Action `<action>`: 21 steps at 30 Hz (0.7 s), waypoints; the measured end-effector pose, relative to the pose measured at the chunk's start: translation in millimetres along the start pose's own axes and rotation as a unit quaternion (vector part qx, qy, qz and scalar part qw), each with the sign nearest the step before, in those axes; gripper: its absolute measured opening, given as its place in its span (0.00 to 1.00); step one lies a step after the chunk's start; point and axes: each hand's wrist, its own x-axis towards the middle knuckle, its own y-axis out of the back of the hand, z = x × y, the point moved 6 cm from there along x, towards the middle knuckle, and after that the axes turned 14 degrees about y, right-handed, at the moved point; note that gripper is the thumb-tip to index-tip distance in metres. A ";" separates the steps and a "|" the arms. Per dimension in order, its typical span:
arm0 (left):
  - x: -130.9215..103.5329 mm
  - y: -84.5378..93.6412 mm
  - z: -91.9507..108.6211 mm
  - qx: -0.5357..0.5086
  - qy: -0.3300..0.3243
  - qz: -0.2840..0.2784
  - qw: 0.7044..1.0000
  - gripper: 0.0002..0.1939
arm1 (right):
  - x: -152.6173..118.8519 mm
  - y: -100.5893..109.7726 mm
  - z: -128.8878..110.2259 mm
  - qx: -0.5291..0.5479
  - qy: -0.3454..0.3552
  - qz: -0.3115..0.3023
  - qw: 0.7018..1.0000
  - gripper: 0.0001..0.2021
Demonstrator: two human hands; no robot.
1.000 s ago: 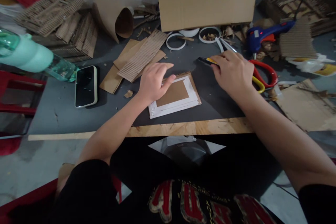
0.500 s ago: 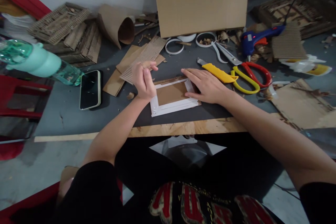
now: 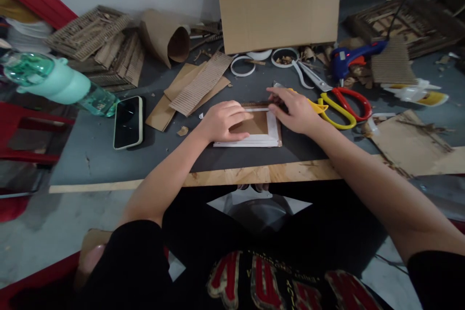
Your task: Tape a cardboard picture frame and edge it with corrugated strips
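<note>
A small cardboard frame with white strips along its edges lies on the dark tabletop near the front edge. My left hand rests over its left side, fingers apart and pointing right, covering that end. At the upper right corner of the frame is my right hand, its thumb and fingers spread, with nothing visible between them. Partly behind the right hand lies a yellow cutter. Scissors with red and yellow handles lie to the right of it.
A phone and green bottle stand at the left, near cardboard strips and stacked corrugated frames. Behind are tape rings and a large cardboard sheet. A blue glue gun lies at the right.
My left hand has come down from its raised, curled pose onto the left side of the frame. My right hand has lifted slightly off the right side. The frame now sits straighter.
</note>
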 end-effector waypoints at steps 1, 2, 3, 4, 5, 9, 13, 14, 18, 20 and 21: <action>0.2 -2.3 1.8 -0.012 0.000 -0.034 0.999 0.26 | -0.4 2.8 2.6 0.022 -0.009 0.020 1.000 0.26; 0.1 -4.5 3.3 -0.024 0.001 -0.068 0.997 0.30 | -0.8 5.6 5.1 0.040 -0.018 0.038 0.998 0.25; -0.3 -6.0 4.7 -0.034 0.003 -0.099 0.995 0.35 | -1.3 8.2 7.1 0.049 -0.025 0.054 0.997 0.25; -0.7 -6.7 5.7 -0.039 0.009 -0.123 0.992 0.39 | -1.6 10.3 8.3 0.050 -0.029 0.065 0.996 0.25; -1.0 -6.5 6.4 -0.038 0.018 -0.140 0.989 0.43 | -1.6 11.6 8.3 0.043 -0.028 0.069 0.996 0.24; -1.0 -2.0 13.5 0.009 0.060 -0.157 0.986 0.43 | 0.6 9.5 2.2 0.001 -0.019 0.038 0.999 0.24; 2.9 -4.6 36.4 0.089 0.116 -0.161 0.976 0.43 | 3.2 8.8 -4.7 -0.012 -0.004 0.018 1.000 0.22; 4.0 -6.6 44.4 0.112 0.132 -0.160 0.972 0.44 | 3.6 8.8 -5.7 -0.012 0.000 0.013 1.000 0.21; 5.8 -15.0 77.9 0.169 0.185 -0.138 0.958 0.44 | 4.1 8.8 -7.1 0.001 0.015 0.007 1.000 0.23; 6.4 -17.8 90.4 0.184 0.209 -0.116 0.953 0.40 | 3.5 9.4 -6.5 0.005 0.016 0.017 1.000 0.24; 7.4 -18.8 94.6 0.190 0.230 -0.106 0.949 0.38 | 3.0 9.5 -5.7 0.003 0.015 0.023 1.000 0.25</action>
